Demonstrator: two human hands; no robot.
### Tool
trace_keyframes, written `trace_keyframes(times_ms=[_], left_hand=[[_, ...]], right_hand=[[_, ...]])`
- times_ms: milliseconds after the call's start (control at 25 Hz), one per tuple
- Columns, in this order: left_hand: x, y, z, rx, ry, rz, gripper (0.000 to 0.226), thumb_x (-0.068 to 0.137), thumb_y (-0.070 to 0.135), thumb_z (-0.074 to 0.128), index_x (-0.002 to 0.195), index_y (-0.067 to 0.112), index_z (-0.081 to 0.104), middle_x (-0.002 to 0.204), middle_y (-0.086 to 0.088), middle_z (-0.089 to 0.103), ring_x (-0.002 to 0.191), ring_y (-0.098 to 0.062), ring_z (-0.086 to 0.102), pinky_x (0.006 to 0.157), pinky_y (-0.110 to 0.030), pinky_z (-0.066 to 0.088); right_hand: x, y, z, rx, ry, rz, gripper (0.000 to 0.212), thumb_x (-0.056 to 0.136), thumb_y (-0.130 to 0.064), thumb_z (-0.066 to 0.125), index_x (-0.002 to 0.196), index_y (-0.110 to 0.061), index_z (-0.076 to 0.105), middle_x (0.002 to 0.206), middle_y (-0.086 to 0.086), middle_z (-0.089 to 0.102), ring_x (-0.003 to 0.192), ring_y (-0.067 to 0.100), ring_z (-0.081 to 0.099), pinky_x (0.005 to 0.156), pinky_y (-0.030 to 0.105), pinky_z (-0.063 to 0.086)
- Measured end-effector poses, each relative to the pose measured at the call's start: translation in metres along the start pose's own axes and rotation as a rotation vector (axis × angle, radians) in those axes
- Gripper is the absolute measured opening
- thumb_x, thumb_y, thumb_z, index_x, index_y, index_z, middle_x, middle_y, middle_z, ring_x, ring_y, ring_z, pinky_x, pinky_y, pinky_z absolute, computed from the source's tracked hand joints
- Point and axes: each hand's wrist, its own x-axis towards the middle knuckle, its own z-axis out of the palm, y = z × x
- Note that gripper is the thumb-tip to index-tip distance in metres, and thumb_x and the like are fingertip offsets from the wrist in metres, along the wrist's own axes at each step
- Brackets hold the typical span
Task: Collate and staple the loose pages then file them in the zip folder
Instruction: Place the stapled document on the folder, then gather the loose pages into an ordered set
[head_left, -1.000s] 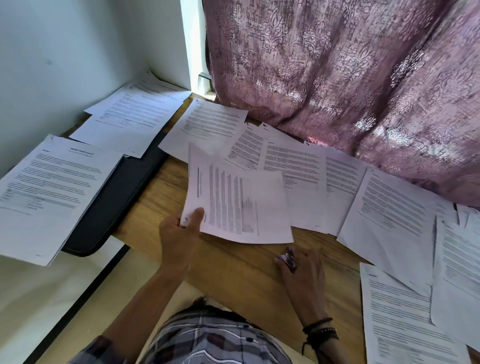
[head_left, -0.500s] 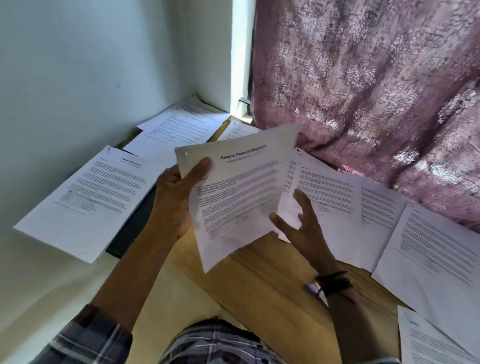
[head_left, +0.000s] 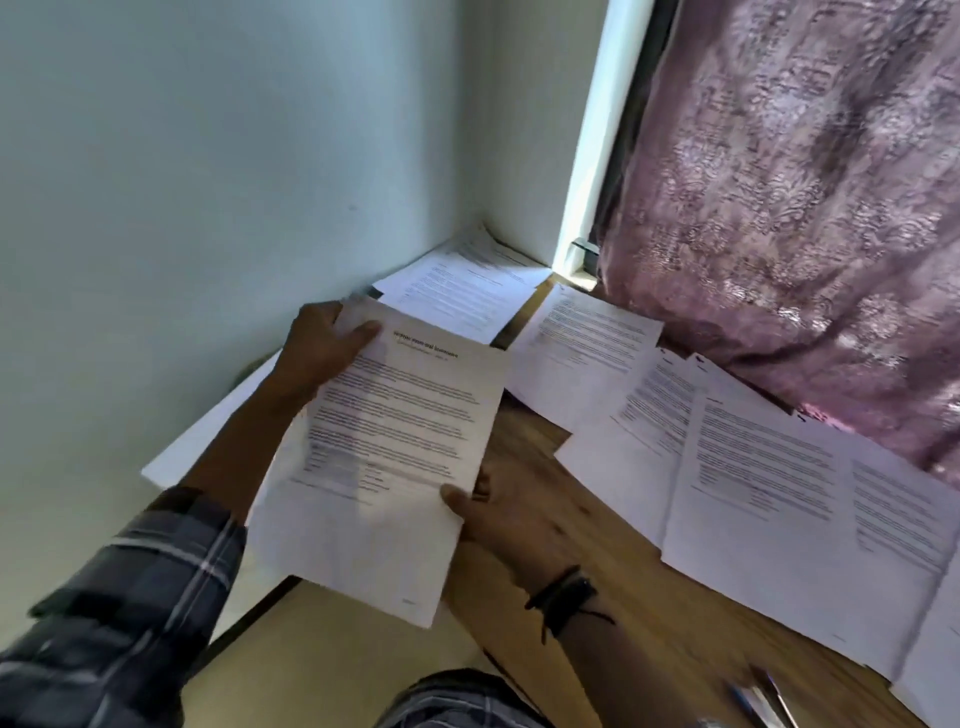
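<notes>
As left hand (head_left: 323, 356) grips pages (head_left: 402, 441), right hand (head_left: 511, 522) pinching

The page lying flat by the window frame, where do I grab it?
Grab the page by the window at its near edge, reaching in from the person's side across the wooden table. It lies flat, and that edge sits on open wood, while its right side meets other sheets. First free a hand: left hand and right hand both hold the collected pages.

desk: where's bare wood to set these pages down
Bare wood runs from beside the held pages toward you, past the right hand, bordered rightward by overlapping sheets. Crowded along the curtain and at the corner sheets.
</notes>
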Motion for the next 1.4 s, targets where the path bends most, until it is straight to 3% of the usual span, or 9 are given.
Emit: trace_keyframes(times_ms=[200, 400, 600, 680, 840, 1000, 1200, 1280, 1400], left_hand=[[0.052, -0.062, -0.013, 0.258, -0.087, -0.055, 0.054, 0.079, 0.046, 0.067, 0.108, 0.0, 0.068, 0.109, -0.022, 0.069, 0.101, -0.036, 0.064, 0.088, -0.044, 0.051], [0.081, -0.088, -0.018, 0.389, -0.126, -0.039, 0.03, 0.092, 0.033, 0.063, 0.09, 0.003, 0.063, 0.102, -0.022, 0.068, 0.096, -0.037, 0.063, 0.075, -0.033, 0.041], [0.094, -0.102, -0.019, 0.635, -0.094, -0.052, 0.062, 0.085, 0.04, 0.069, 0.132, 0.003, 0.05, 0.134, -0.023, 0.052, 0.122, -0.041, 0.049, 0.098, -0.047, 0.042], [0.093, -0.097, -0.009, 0.651, -0.015, -0.026, 0.07, 0.082, 0.039, 0.073, 0.136, 0.006, 0.044, 0.137, -0.022, 0.046, 0.126, -0.04, 0.042, 0.1, -0.05, 0.039], [0.107, -0.09, 0.023, 0.487, -0.04, 0.079, 0.063, 0.081, 0.043, 0.072, 0.126, 0.004, 0.052, 0.124, -0.019, 0.057, 0.113, -0.036, 0.052, 0.092, -0.043, 0.043], [0.133, -0.084, 0.056, 0.399, -0.102, 0.019, 0.069, 0.081, 0.052, 0.069, 0.128, 0.006, 0.052, 0.13, -0.015, 0.059, 0.119, -0.033, 0.055, 0.099, -0.045, 0.046], [0.164, -0.077, 0.079, 0.615, -0.142, -0.204, 0.086, 0.073, 0.062, 0.071, 0.135, 0.01, 0.042, 0.141, -0.018, 0.043, 0.13, -0.039, 0.04, 0.104, -0.054, 0.035], [0.168, -0.076, 0.081, 0.61, -0.119, -0.224, 0.079, 0.076, 0.056, 0.072, 0.133, 0.01, 0.045, 0.139, -0.019, 0.044, 0.129, -0.04, 0.04, 0.104, -0.053, 0.034], [0.17, -0.072, 0.08, 0.374, 0.021, -0.062, 0.04, 0.085, 0.029, 0.072, 0.111, 0.003, 0.059, 0.118, -0.019, 0.062, 0.112, -0.038, 0.056, 0.088, -0.036, 0.042]], right_hand=[[0.042, 0.0, 0.066, 0.078, -0.013, 0.158, 0.036, 0.096, -0.012, 0.06, 0.131, -0.013, 0.05, 0.127, 0.006, 0.064, 0.111, 0.02, 0.064, 0.09, 0.034, 0.058], [0.067, -0.005, 0.089, 0.099, 0.024, 0.237, 0.021, 0.096, -0.009, 0.06, 0.115, -0.005, 0.052, 0.112, 0.013, 0.068, 0.099, 0.022, 0.069, 0.084, 0.037, 0.06], [0.073, -0.009, 0.093, -0.041, 0.066, 0.214, 0.014, 0.096, -0.017, 0.061, 0.108, -0.009, 0.058, 0.096, 0.016, 0.07, 0.072, 0.014, 0.067, 0.067, 0.027, 0.061], [0.075, -0.009, 0.088, -0.013, 0.154, 0.204, 0.017, 0.095, -0.021, 0.063, 0.109, -0.018, 0.052, 0.09, 0.011, 0.068, 0.068, 0.012, 0.066, 0.062, 0.024, 0.059], [0.086, -0.01, 0.062, -0.033, 0.269, 0.168, 0.035, 0.094, -0.026, 0.065, 0.122, -0.022, 0.044, 0.086, 0.001, 0.065, 0.071, 0.011, 0.067, 0.067, 0.027, 0.06], [0.089, -0.005, 0.044, 0.022, 0.317, 0.13, 0.048, 0.095, -0.024, 0.063, 0.136, -0.022, 0.038, 0.099, 0.001, 0.065, 0.082, 0.015, 0.07, 0.072, 0.026, 0.06], [0.089, 0.001, 0.034, 0.035, 0.239, 0.135, 0.053, 0.095, -0.021, 0.063, 0.139, -0.025, 0.033, 0.108, 0.001, 0.061, 0.091, 0.017, 0.07, 0.081, 0.031, 0.06], [0.088, 0.002, 0.032, 0.021, 0.212, 0.132, 0.054, 0.094, -0.02, 0.064, 0.139, -0.025, 0.033, 0.11, 0.001, 0.059, 0.092, 0.017, 0.07, 0.082, 0.031, 0.06], [0.089, 0.0, 0.026, 0.052, 0.173, 0.137, 0.053, 0.094, -0.019, 0.064, 0.137, -0.024, 0.034, 0.111, 0.003, 0.06, 0.094, 0.019, 0.07, 0.083, 0.032, 0.06]])
